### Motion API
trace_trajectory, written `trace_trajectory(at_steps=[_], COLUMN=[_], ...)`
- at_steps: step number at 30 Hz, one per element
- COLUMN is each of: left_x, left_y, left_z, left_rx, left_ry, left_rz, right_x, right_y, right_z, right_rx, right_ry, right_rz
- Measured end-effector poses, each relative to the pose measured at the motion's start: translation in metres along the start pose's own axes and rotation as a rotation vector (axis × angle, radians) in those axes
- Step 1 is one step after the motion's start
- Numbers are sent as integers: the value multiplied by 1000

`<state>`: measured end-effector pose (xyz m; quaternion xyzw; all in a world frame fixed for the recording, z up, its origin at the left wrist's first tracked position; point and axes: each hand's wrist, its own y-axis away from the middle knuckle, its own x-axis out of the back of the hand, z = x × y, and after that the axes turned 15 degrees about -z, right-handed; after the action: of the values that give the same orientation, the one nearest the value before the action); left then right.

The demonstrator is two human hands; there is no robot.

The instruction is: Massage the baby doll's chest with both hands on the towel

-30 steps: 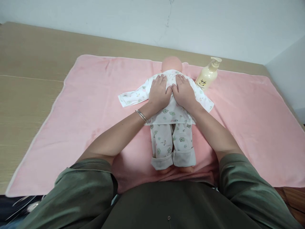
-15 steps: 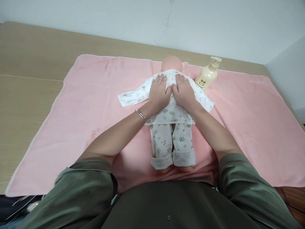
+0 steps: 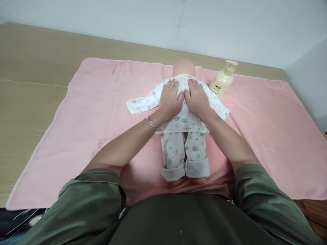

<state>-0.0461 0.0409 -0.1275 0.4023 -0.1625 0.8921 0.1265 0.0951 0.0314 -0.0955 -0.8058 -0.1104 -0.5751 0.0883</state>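
Observation:
A baby doll (image 3: 184,122) lies stretched out with its bare head (image 3: 184,67) away from me. It wears a white printed top and matching trousers (image 3: 195,148) with turned-up cuffs; its feet poke out below. My left hand (image 3: 170,98) rests flat on the left side of the doll's upper body, a silver bangle round the wrist. On the right side my right hand (image 3: 196,98) lies flat in the same way. The thumbs meet or nearly meet in the middle. Both hands have their fingers stretched out and grasp nothing. The doll's face is hidden.
Under the doll a pink blanket (image 3: 102,102) covers much of the wooden table (image 3: 33,68). A cream pump bottle (image 3: 222,80) stands just right of the doll's shoulder. Behind the table rises a white wall (image 3: 127,23) with a crack in it.

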Motion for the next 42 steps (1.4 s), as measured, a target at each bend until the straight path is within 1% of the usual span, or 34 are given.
trace_trajectory(at_steps=[6, 11, 18, 22, 25, 42], left_x=[1, -1, -2, -1, 0, 0], left_y=[0, 0, -1, 0, 0, 0], left_z=[1, -2, -3, -2, 0, -1], left_rx=[18, -14, -19, -8, 3, -1], left_ry=[-13, 0, 12, 23, 18, 21], left_rz=[-26, 3, 16, -4, -21, -13], right_x=[1, 3, -2, -3, -3, -2], right_y=[1, 2, -1, -2, -2, 0], right_z=[-1, -2, 2, 4, 4, 1], right_rx=[-4, -16, 10, 16, 18, 4], right_ry=[-6, 6, 2, -19, -23, -11], right_rz=[-7, -26, -4, 5, 5, 8])
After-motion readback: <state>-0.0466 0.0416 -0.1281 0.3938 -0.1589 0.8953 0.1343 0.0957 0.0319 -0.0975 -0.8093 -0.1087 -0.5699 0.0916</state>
